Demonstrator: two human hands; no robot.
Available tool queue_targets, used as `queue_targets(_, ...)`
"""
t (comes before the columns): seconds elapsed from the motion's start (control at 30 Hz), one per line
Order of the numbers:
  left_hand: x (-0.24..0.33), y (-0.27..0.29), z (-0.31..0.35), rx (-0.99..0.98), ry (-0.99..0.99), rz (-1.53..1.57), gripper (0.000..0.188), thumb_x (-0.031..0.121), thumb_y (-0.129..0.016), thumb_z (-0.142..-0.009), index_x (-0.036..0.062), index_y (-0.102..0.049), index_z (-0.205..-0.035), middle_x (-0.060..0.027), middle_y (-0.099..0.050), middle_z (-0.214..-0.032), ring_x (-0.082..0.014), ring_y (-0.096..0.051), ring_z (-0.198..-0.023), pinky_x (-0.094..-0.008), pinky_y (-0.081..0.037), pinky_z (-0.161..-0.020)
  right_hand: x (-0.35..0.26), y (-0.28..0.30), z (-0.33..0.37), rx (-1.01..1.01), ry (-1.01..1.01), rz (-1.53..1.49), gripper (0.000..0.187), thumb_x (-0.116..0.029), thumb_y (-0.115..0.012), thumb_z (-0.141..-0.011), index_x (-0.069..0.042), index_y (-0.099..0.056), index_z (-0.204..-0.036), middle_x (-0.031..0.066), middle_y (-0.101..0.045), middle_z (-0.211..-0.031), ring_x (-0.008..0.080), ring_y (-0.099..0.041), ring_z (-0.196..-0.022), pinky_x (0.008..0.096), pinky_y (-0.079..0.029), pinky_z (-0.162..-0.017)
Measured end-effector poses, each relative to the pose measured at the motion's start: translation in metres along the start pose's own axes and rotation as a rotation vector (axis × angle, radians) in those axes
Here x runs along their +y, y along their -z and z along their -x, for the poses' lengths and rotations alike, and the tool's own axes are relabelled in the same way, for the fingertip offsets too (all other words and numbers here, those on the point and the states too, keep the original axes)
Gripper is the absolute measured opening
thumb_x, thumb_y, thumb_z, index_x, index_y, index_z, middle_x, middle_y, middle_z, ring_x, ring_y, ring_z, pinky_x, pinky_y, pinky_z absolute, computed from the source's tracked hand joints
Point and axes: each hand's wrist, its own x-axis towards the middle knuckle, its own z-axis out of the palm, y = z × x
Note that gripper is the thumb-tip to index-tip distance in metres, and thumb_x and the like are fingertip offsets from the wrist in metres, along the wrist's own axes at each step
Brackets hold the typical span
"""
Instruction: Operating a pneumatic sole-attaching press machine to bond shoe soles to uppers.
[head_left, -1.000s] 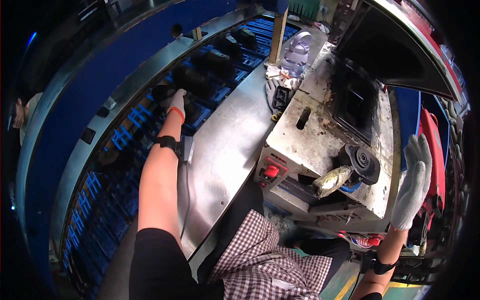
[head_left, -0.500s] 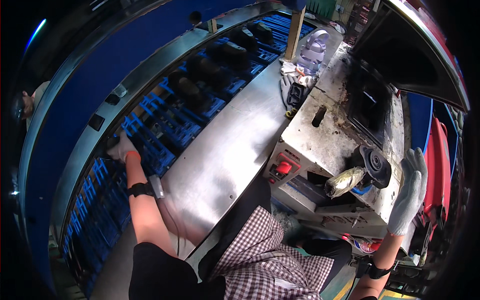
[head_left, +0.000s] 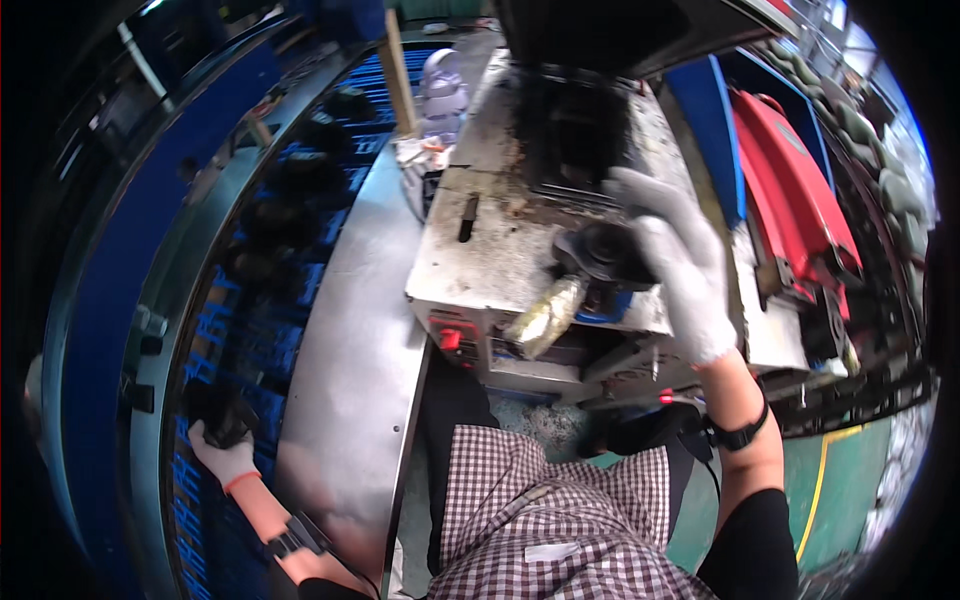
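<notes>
My right hand [head_left: 672, 262], in a white knit glove, reaches over the grey metal machine [head_left: 500, 262] and grips a round black part [head_left: 598, 252] sitting on its top. A yellowish shiny nozzle [head_left: 544, 316] juts out just left of that part. My left hand [head_left: 222, 450], also gloved with an orange cuff, is far down on the left, closed on a dark black part [head_left: 222, 418] on the blue conveyor belt [head_left: 232, 330]. More black parts [head_left: 290, 175] lie further up the belt.
A steel table strip [head_left: 350, 350] runs between belt and machine. The machine has a red button [head_left: 451, 339] on its front. A clear plastic bottle [head_left: 440, 85] stands at the far end. Red equipment [head_left: 795, 195] sits to the right. Green floor with a yellow line [head_left: 820, 480] lies below.
My right hand has come in from the open air and closed on the round black part. My left hand has moved down the belt toward me and taken a black part.
</notes>
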Motion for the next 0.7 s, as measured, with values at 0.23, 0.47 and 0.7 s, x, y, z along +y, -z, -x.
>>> queue_targets(0.23, -0.092, -0.161, 0.190, -0.948, 0.375, 0.085, 0.070, 0.035, -0.061, -0.092, 0.0073, -0.049, -0.155, -0.0249, -0.054, -0.152, -0.0440, -0.056, -0.136, -0.0579, -0.043, -0.118, -0.027, -0.065, -0.041, -0.751, 0.072, -0.271, 0.080, -0.038, -0.057, -0.110, 0.004, -0.019, -0.167, 0.0262, -0.055, -0.153, 0.0293, -0.057, -0.137, 0.0347, -0.042, -0.117)
queue_targets(0.47, -0.179, -0.316, 0.288, -1.308, 0.491, -0.078, 0.058, 0.038, -0.052, -0.109, 0.0050, -0.048, -0.156, -0.0145, -0.056, -0.154, -0.0298, -0.057, -0.137, -0.0450, -0.042, -0.120, -0.012, -0.040, -0.061, -0.296, -0.048, -0.505, 0.091, -0.037, -0.067, -0.096, 0.001, -0.025, -0.167, 0.0182, -0.061, -0.146, 0.0227, -0.063, -0.126, 0.0303, -0.047, -0.109)
queue_targets(0.7, -0.142, -0.387, 0.343, -1.492, -0.893, -0.263, 0.082, 0.024, -0.071, -0.101, -0.0023, -0.027, -0.165, -0.0259, -0.043, -0.161, -0.0324, -0.042, -0.152, -0.0415, -0.034, -0.125, 0.066, 0.020, -0.142, 0.125, -0.132, 0.097, 0.074, -0.038, -0.066, -0.088, 0.001, -0.058, -0.150, 0.0250, -0.064, -0.141, 0.0327, -0.067, -0.124, 0.0341, -0.047, -0.112)
